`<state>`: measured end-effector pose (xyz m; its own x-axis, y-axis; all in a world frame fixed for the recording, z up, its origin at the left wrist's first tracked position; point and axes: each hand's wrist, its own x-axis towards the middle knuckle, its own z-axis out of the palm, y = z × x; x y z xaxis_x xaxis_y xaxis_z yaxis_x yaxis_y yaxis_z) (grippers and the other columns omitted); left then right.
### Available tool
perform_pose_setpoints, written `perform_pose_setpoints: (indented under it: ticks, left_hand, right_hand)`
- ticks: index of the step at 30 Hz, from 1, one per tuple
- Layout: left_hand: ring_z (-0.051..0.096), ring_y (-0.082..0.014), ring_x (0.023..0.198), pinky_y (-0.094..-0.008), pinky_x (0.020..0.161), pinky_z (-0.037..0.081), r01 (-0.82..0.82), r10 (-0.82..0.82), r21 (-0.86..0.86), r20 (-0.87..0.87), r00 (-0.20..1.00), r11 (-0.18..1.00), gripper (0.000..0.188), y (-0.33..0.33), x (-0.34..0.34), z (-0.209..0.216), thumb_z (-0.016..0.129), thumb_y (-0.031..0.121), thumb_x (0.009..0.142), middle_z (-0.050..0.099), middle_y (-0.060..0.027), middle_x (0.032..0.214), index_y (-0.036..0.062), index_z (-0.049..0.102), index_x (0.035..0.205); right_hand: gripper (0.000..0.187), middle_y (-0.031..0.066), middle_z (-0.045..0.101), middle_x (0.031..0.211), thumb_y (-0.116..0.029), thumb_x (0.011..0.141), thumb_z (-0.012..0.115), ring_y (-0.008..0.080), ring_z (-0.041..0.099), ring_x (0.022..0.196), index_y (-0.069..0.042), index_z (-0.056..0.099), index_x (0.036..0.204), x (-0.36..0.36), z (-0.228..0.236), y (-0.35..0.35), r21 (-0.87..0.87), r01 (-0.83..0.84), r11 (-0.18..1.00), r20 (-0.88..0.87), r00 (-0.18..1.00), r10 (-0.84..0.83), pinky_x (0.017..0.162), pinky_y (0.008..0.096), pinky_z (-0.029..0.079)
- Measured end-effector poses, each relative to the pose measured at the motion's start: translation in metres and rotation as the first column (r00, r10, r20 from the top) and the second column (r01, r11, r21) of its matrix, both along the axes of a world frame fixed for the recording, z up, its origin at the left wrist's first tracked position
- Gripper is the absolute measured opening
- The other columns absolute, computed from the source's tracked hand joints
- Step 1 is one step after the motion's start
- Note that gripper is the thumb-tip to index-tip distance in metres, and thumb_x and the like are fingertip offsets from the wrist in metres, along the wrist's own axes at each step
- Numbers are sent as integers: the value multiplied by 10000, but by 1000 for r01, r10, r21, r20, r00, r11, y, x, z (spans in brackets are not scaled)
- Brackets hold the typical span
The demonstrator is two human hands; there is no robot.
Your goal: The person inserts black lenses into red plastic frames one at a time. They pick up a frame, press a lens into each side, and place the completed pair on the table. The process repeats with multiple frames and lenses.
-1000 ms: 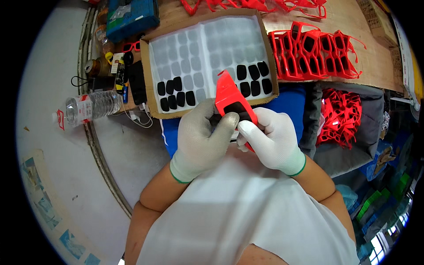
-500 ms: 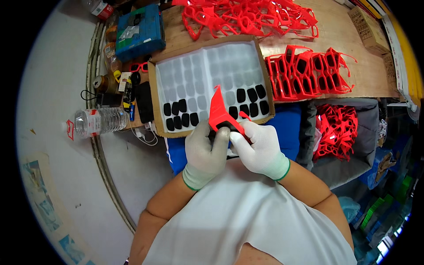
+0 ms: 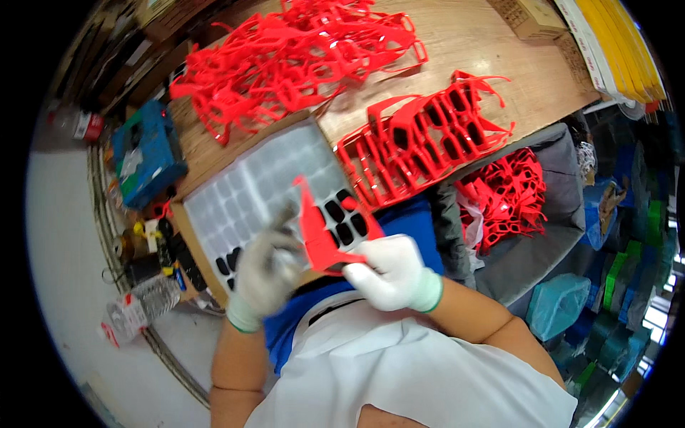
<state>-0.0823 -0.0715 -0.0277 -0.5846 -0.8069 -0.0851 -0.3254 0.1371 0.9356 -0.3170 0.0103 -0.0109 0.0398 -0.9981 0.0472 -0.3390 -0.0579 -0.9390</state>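
Observation:
A pair of red sunglasses (image 3: 318,239) is pinched at its front, near the lens opening, by my white-gloved right hand (image 3: 392,274). One of its temples points up and away from me, over the lens tray. To the left, apart from the sunglasses, my gloved left hand (image 3: 265,278) is smeared by motion, and its fingers cannot be read clearly. It hovers at the near side of a cardboard tray (image 3: 203,274) lined with pale sheeting. Black lenses (image 3: 344,233) lie in rows there, partly hidden behind the sunglasses and my left hand.
Behind the tray is a tangled heap of red frames (image 3: 285,64). Right of it stand rows of red sunglasses (image 3: 428,135). A grey-lined bin (image 3: 556,235) holds more red frames. At the left are a blue box (image 3: 148,153) and a clear bottle (image 3: 143,310).
My left hand has come off the sunglasses and moved left toward the tray. My right hand still holds them. The whole view has turned, so the table sits tilted.

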Motion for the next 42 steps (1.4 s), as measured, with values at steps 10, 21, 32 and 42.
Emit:
perform_pose_setpoints:
  ticks: [10,21,32,42]
  left_hand:
    - [652,-264,1049,-427,909,570,-432,869,806,-190,457,404,336,-292,-5,-111,579,172,963,640,-114,1130,56,555,1278]
    - [483,-76,715,-241,612,431,-637,600,-28,-303,740,771,366,-183,63,-1,644,128,938,513,14,825,-21,554,1259]
    - [534,-111,870,-260,763,452,-668,672,108,-10,740,737,356,20,77,27,497,325,1059,543,-24,949,13,533,1227]
    - [635,-239,806,-398,710,553,-595,674,320,-292,679,738,370,80,45,33,517,304,1034,622,-132,975,9,446,1246]
  right_hand:
    - [229,220,685,862,-205,959,527,342,688,781,3,606,1016,-303,-70,-92,91,703,705,-489,648,-583,692,430,522]
    - [322,242,688,995,-268,960,524,398,653,979,-2,648,1093,-331,-89,-105,165,597,785,-517,730,-446,879,432,507]
    - [329,239,694,1043,-276,937,531,420,661,979,-48,682,1119,-332,-69,-103,126,725,677,-722,535,-439,885,467,523]
    - [439,263,685,1101,-347,919,579,414,652,1063,-3,657,1181,-315,-55,-97,-115,549,828,-870,347,-351,937,455,519]
